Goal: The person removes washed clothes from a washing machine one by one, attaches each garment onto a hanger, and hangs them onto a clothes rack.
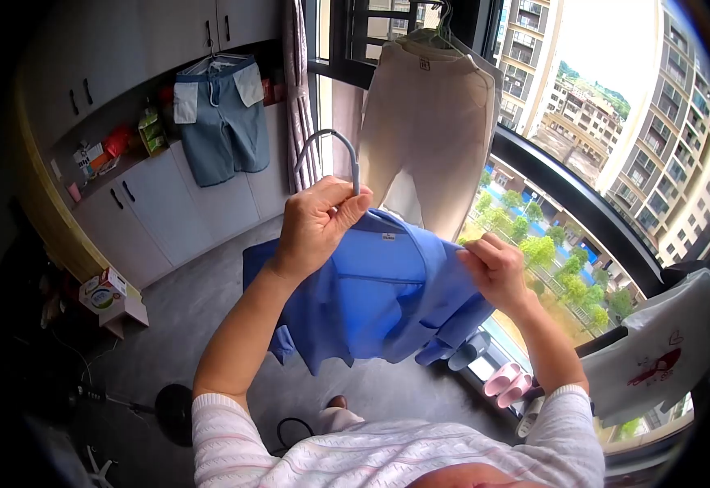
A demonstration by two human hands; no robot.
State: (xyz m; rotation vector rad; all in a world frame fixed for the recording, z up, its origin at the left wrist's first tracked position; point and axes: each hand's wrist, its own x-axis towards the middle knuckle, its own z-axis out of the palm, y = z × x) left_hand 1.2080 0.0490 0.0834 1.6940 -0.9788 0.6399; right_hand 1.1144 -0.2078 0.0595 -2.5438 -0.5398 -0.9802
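A blue long-sleeved garment hangs in front of me on a grey hanger, its collar label showing. My left hand is closed round the base of the hanger's hook, above the collar. The hook curves up over that hand. With its fingers pinched together, my right hand holds the garment's right shoulder. The hanger's arms are hidden inside the cloth.
Pale trousers hang ahead by the window. Blue shorts hang at the cabinets. A white printed garment hangs at the right. Pink slippers are by the window; a small box stands on a stool at left.
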